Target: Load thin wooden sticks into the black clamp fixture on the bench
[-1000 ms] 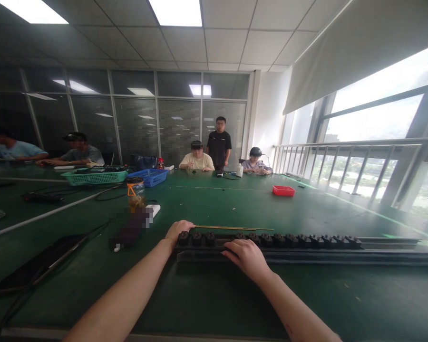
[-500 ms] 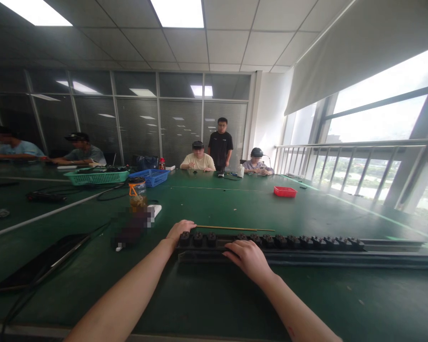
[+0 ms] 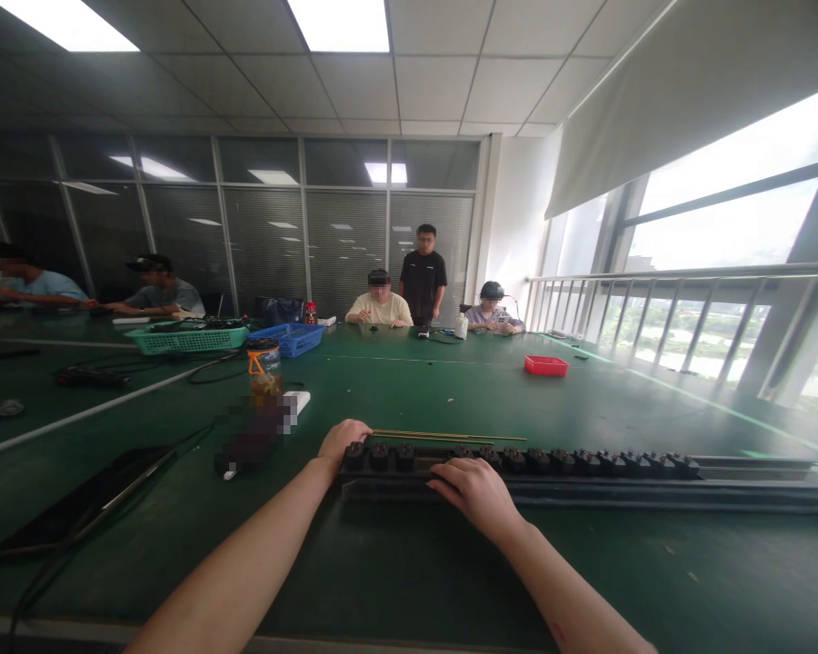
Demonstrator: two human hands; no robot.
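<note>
A long black rail [image 3: 654, 490] lies across the green table [image 3: 409, 563] in front of me, with a row of several small black parts [image 3: 586, 460] seated along its top. My left hand [image 3: 341, 440] curls over the rail's left end. My right hand [image 3: 473, 493] lies on the rail near a gap in the row, fingers bent down onto it. Whether those fingers pinch one of the parts is hidden. Thin brass rods [image 3: 450, 436] lie on the table just behind the rail.
A red tray [image 3: 545, 365] sits farther back on the right. A blue basket [image 3: 287, 338], a green basket [image 3: 185, 339] and a jar with an orange lid [image 3: 264, 371] stand at the left. A dark flat device [image 3: 82, 498] and cables lie near left. Several people sit at the far side.
Both hands stay on the rail in the same places. Only the view has shifted slightly.
</note>
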